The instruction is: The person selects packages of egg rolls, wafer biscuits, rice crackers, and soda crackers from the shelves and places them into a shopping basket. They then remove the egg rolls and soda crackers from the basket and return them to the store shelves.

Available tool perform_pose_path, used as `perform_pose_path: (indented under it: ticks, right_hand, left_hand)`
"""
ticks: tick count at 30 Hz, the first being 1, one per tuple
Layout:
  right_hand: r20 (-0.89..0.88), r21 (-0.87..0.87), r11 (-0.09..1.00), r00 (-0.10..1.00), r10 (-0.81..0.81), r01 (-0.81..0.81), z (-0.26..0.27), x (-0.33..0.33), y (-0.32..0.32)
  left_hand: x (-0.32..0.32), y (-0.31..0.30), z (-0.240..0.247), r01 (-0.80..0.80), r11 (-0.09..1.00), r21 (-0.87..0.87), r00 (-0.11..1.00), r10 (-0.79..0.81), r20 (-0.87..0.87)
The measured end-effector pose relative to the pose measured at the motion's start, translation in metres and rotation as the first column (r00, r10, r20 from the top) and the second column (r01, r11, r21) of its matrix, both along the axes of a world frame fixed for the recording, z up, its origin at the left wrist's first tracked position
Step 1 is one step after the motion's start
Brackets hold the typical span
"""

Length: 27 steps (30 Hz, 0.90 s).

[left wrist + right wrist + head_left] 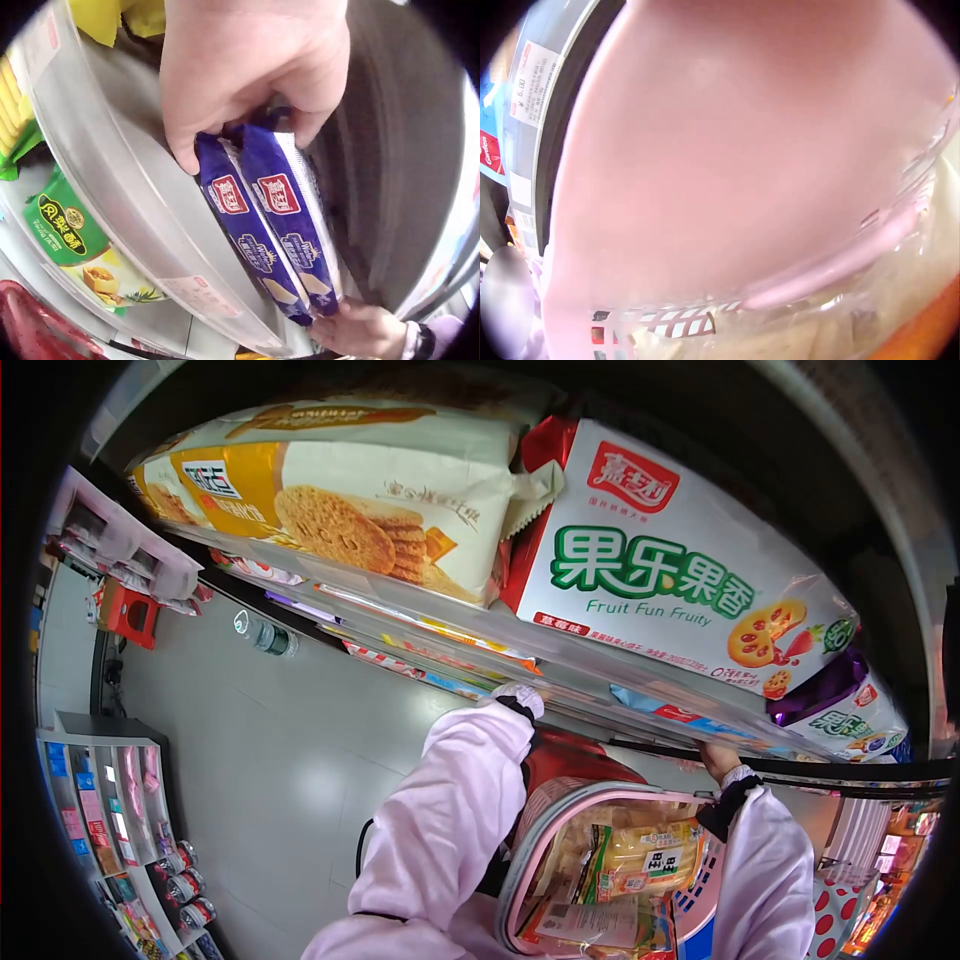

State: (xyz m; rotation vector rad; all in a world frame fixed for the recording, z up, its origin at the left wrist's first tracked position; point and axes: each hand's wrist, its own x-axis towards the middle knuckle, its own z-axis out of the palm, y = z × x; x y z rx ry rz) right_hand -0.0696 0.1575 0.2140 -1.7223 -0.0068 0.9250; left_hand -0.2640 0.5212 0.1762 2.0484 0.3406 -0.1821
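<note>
Two blue wafer packs (274, 217) stand side by side on a shelf in the left wrist view. My left hand (255, 67) reaches over them from above, fingers on one side and thumb on the other, gripping their upper ends. At their lower ends my right hand (364, 330) holds the packs with its fingertips. In the head view the right hand (720, 760) shows at the shelf edge, while the shelf hides the left hand beyond its cuff. A pink basket (515, 890) hangs between my forearms, with bagged food (650, 860) inside.
Biscuit packs (390, 510) and a white fruit biscuit pack (660, 570) fill the upper shelf close overhead. A green pineapple pastry pack (75, 232) lies on a lower shelf. A water bottle (265, 632) is over the grey floor (270, 760) at left.
</note>
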Motion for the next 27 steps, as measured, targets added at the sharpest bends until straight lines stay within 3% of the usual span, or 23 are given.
perform_pose_path:
  ticks: [2,4,7,10,13,16,19,22,27]
  right_hand:
    - [0.123,-0.136,0.973,0.971,0.204,-0.187,-0.008,0.008,-0.014]
    - [0.244,-0.375,0.845,0.839,0.487,-0.381,-0.014,0.012,-0.017]
    - [-0.081,-0.125,0.976,0.982,0.171,-0.180,0.004,0.007,-0.003]
    - [-0.034,-0.270,0.922,0.960,0.278,-0.277,0.031,-0.003,0.015]
    - [0.068,-0.293,0.885,0.915,0.397,-0.362,0.063,-0.016,0.031]
    - [-0.049,-0.310,0.876,0.926,0.375,-0.371,0.061,-0.013,0.026]
    - [-0.003,-0.440,0.772,0.860,0.510,-0.459,0.065,-0.011,0.025]
    - [-0.126,-0.551,0.641,0.813,0.569,-0.534,0.076,-0.011,0.034]
    - [-0.090,-0.536,0.649,0.802,0.591,-0.539,0.068,-0.008,0.032]
  left_hand:
    - [0.004,-0.002,0.000,0.008,0.996,0.085,1.000,-0.009,0.012]
    - [0.005,-0.006,0.002,0.010,0.990,0.140,0.999,-0.015,0.033]
    - [0.005,-0.010,0.008,0.009,0.983,0.184,0.998,-0.020,0.061]
    - [0.004,-0.013,0.011,0.005,0.976,0.216,0.997,-0.022,0.076]
    - [0.004,-0.015,0.014,0.001,0.971,0.240,0.996,-0.022,0.087]
    - [0.005,-0.015,0.015,0.000,0.964,0.267,0.994,-0.029,0.102]
    - [0.008,-0.016,0.016,-0.001,0.956,0.293,0.993,-0.034,0.116]
    - [0.010,-0.017,0.015,0.001,0.948,0.319,0.991,-0.044,0.126]
    - [0.015,-0.015,0.017,0.000,0.933,0.360,0.989,-0.054,0.141]
